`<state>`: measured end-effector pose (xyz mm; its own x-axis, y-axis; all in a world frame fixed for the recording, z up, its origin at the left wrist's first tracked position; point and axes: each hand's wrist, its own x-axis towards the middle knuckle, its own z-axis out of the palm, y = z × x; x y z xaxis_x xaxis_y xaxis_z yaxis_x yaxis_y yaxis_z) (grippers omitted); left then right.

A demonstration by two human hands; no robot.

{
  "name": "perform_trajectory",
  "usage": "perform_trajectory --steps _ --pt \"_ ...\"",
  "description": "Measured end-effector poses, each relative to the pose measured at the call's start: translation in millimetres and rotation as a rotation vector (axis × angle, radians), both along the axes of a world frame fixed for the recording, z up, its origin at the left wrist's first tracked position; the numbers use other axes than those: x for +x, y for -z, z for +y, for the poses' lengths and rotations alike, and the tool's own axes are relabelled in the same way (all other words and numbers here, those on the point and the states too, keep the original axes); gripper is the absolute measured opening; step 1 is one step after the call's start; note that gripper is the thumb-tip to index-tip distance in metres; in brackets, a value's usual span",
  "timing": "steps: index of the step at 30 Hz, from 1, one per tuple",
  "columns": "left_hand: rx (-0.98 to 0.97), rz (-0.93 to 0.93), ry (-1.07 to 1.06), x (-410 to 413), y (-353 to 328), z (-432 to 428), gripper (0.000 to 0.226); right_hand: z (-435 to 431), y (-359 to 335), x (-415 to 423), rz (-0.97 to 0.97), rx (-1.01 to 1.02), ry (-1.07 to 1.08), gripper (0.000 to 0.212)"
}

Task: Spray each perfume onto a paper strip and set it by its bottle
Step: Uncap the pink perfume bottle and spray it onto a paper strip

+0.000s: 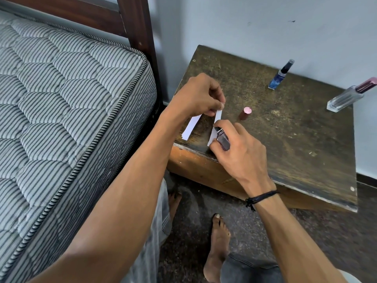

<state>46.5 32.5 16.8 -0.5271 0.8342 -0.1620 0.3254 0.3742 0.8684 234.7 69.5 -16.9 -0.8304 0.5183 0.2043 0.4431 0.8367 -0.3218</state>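
Nearest me, the person's bare feet (219,242) rest on a dark, speckled floor (255,231), with grey trouser knees at the bottom edge. To the left runs a mattress (61,99) in quilted grey stripes, and a dark wooden bedpost (138,27) rises behind it. A low wooden table (285,144) sits right of the bed; its dark top is badly scuffed and scratched, and its near edge is chipped pale. Over the table's near left corner, the right hand (240,154), with a black cord bracelet (262,197) on its wrist, has its fingers curled round a small purplish perfume bottle (223,139). The nozzle points left, close against a white paper strip (218,117). The left hand (200,97), just beyond, pinches the far end of that strip between thumb and forefinger, with the other fingers tucked in. More white strips (189,127) stick out from under that hand at the table's left edge; whether they lie loose or are held, I cannot tell. Just right of the hands a pink-topped cap (245,113) stands upright on the wood. Further back stands a blue bottle (279,76) with a dark cap, and at the far right edge a clear bottle (344,98) capped in mauve. Behind it all is a pale bluish wall (265,21) with a few small marks.
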Motion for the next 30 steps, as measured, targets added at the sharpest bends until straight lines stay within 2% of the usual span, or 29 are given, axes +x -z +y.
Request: perform_trajectory --steps 11,18,24,30 --pt "0.001 0.001 0.008 -0.1 -0.7 -0.3 0.005 0.4 -0.5 0.3 0.022 -0.049 0.016 0.039" --pt "-0.001 0.011 0.007 -0.3 -0.8 -0.7 0.005 0.4 1.4 0.1 0.027 -0.021 0.013 0.033" --pt "-0.003 0.014 0.008 -0.5 -1.0 -1.1 0.005 -0.1 1.0 -0.3 0.053 -0.049 0.021 0.039" --pt "-0.003 0.015 0.007 -0.4 -1.3 -0.7 0.005 -0.4 2.2 0.0 0.039 -0.011 0.010 0.035"
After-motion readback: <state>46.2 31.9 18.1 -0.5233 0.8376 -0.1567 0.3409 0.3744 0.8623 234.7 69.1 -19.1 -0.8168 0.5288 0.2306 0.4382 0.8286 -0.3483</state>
